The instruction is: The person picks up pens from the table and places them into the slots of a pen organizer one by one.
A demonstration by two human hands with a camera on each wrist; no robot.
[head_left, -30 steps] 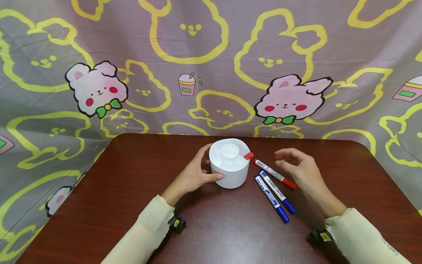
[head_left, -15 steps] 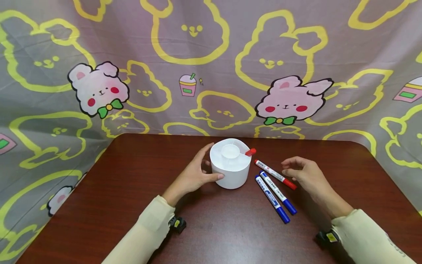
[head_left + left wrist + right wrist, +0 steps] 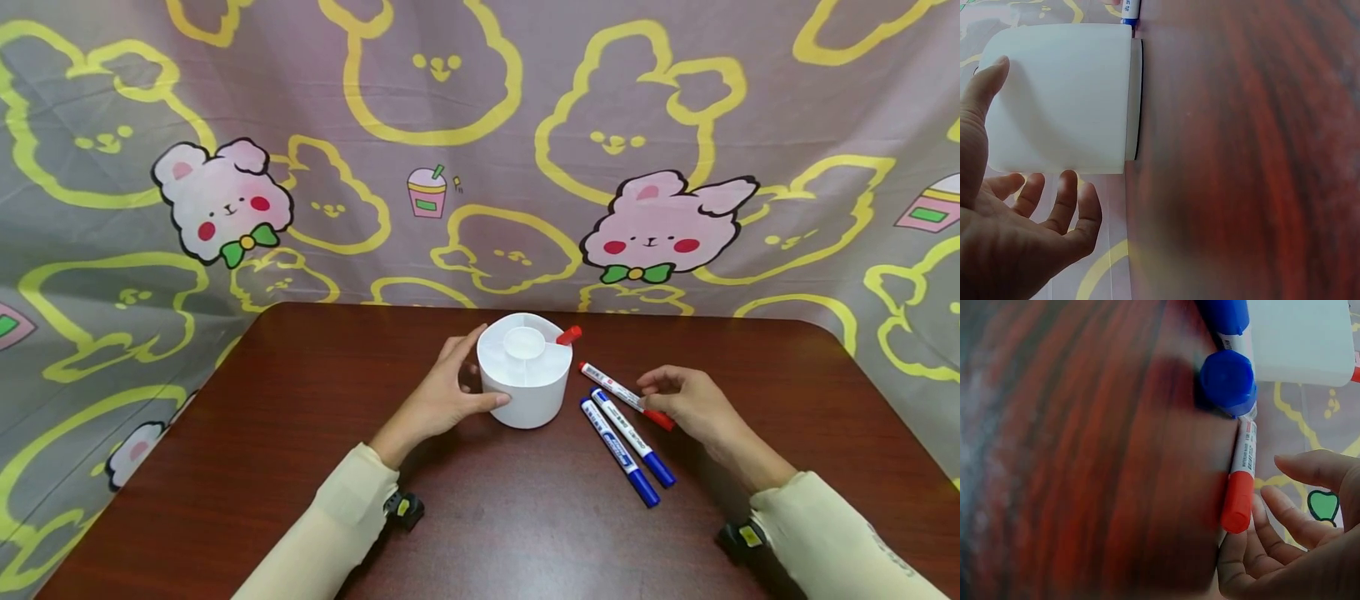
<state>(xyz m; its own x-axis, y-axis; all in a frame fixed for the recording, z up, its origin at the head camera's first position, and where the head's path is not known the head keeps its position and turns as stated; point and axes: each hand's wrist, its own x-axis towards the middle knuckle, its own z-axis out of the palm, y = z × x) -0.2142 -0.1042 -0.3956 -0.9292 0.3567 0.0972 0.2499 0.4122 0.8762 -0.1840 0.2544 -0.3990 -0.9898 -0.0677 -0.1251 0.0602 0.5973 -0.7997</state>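
My left hand (image 3: 435, 408) grips a round white pen holder (image 3: 525, 406) on the table, thumb on its near side and fingers around its left. Dividers and a central ring show inside it. A red-capped marker (image 3: 570, 335) leans out over its right rim. My right hand (image 3: 693, 412) is at the capped end of another red marker (image 3: 617, 388) lying on the table. In the right wrist view, its thumb stands apart from the fingers (image 3: 1260, 515), which are close beside the red cap (image 3: 1238, 503). Two blue markers (image 3: 632, 437) (image 3: 619, 452) lie nearer me, side by side.
The dark red-brown wooden table (image 3: 300, 500) ends at a back edge just behind the pen holder. A curtain (image 3: 502, 175) printed with cartoon bears and rabbits hangs behind it and at the sides. Each wrist wears a black strap device (image 3: 405, 508).
My right hand has come down and slightly toward me, to the red marker's cap. The pen holder has turned a little, its red marker shifting toward the back. My left hand keeps its grip.
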